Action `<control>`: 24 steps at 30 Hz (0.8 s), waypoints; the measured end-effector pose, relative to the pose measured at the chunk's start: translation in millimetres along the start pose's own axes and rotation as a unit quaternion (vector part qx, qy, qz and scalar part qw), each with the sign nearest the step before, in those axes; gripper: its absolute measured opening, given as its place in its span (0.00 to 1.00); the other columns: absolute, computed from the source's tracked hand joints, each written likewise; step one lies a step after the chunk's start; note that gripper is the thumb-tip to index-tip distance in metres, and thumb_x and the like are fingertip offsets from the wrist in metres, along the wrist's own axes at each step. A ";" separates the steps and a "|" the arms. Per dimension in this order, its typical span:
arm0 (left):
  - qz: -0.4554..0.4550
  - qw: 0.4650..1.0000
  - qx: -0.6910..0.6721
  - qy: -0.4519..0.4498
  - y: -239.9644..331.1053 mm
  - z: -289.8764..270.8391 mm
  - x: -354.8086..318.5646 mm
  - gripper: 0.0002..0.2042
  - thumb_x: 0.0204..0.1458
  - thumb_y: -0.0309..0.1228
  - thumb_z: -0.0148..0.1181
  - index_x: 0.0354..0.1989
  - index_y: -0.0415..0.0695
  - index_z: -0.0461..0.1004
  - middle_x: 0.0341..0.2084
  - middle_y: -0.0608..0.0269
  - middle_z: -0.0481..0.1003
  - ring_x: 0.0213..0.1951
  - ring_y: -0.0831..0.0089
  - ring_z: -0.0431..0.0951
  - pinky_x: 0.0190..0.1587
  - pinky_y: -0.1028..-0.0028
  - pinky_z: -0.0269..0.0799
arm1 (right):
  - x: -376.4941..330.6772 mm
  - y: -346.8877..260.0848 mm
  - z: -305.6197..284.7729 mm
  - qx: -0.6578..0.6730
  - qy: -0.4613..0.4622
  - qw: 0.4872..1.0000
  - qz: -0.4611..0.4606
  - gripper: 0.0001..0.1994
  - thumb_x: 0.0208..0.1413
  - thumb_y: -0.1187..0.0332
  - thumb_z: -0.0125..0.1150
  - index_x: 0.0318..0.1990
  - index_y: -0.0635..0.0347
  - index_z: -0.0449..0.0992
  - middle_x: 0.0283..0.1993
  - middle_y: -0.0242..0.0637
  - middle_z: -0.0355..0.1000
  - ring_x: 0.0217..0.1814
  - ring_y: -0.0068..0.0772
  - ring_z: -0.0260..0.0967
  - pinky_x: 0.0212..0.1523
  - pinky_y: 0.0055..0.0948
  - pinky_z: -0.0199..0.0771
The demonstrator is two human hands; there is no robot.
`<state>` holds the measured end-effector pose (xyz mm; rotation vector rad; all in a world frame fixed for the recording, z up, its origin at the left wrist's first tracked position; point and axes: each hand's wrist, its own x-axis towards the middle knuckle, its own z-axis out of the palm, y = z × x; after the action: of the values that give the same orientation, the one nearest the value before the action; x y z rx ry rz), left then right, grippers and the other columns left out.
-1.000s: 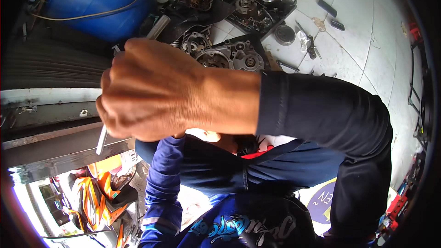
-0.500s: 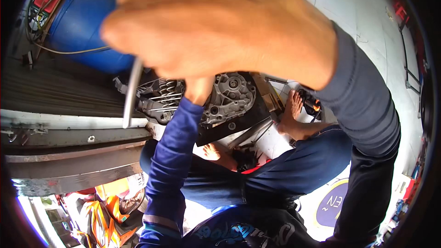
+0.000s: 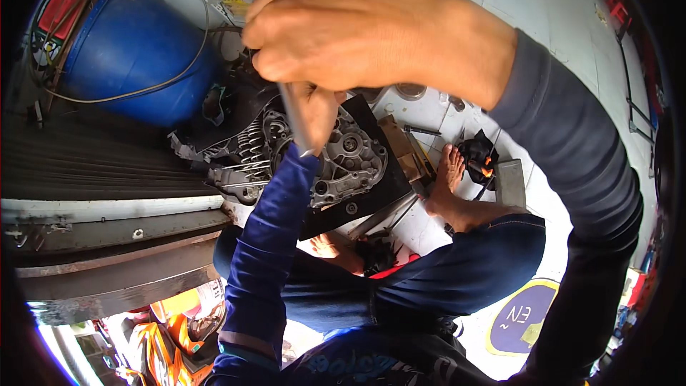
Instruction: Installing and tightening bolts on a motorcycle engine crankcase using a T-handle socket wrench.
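Tiled flr [image 3: 557, 36]: casing [image 3: 361, 161] by blk board's R edge [image 3: 399, 189]; R hand [image 3: 336, 25] clamped on rod [image 3: 292, 116], L hand [image 3: 319, 111] grip can't tell; prob. turning, next needs steadiness.

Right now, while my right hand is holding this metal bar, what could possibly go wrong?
The metal bar in the right grip overlaps the left grip in this view; the real gap cannot be told, but a slip might knock the lower one. Also, a bare foot rests near the engine casing, so a dropped tool could perhaps hurt it.
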<state>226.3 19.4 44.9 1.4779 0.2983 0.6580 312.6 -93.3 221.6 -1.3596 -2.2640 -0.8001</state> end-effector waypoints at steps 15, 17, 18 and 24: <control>0.011 0.998 0.021 -0.058 91.2 11.0 19.7 0.16 0.61 0.37 0.56 0.25 0.38 0.73 0.13 0.73 0.63 0.16 0.84 0.58 0.20 0.80 0.53 | 17.7 44.0 -58.3 -0.288 -0.075 0.946 0.124 0.07 0.42 0.72 0.61 0.31 0.62 0.76 0.26 0.38 0.74 0.28 0.44 0.75 0.26 0.37 0.74; -0.012 0.994 -0.101 -0.044 87.5 12.5 22.5 0.17 0.61 0.37 0.57 0.22 0.39 0.71 0.13 0.74 0.63 0.17 0.84 0.59 0.20 0.80 0.54 | 21.6 39.5 -58.5 -0.249 -0.083 0.957 0.123 0.12 0.47 0.75 0.63 0.42 0.60 0.77 0.28 0.39 0.70 0.27 0.47 0.70 0.25 0.40 0.68; 0.006 0.995 -0.075 -0.061 85.1 8.3 25.1 0.16 0.60 0.37 0.57 0.23 0.39 0.72 0.14 0.73 0.64 0.19 0.84 0.60 0.21 0.78 0.56 | 26.3 37.0 -59.9 -0.222 -0.077 0.967 0.096 0.16 0.44 0.78 0.62 0.45 0.60 0.76 0.30 0.38 0.70 0.28 0.46 0.70 0.26 0.39 0.69; 0.094 0.987 0.113 -0.063 98.2 2.1 31.4 0.16 0.57 0.38 0.58 0.26 0.36 0.72 0.15 0.58 0.65 0.21 0.72 0.60 0.26 0.69 0.62 | 34.4 28.4 -62.1 -0.212 -0.143 0.965 0.059 0.20 0.40 0.80 0.62 0.46 0.61 0.75 0.33 0.38 0.67 0.31 0.42 0.69 0.29 0.38 0.71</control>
<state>230.5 31.9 147.2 1.7731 0.1394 0.6934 323.8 -99.6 296.9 -1.8903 -2.2747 -1.1599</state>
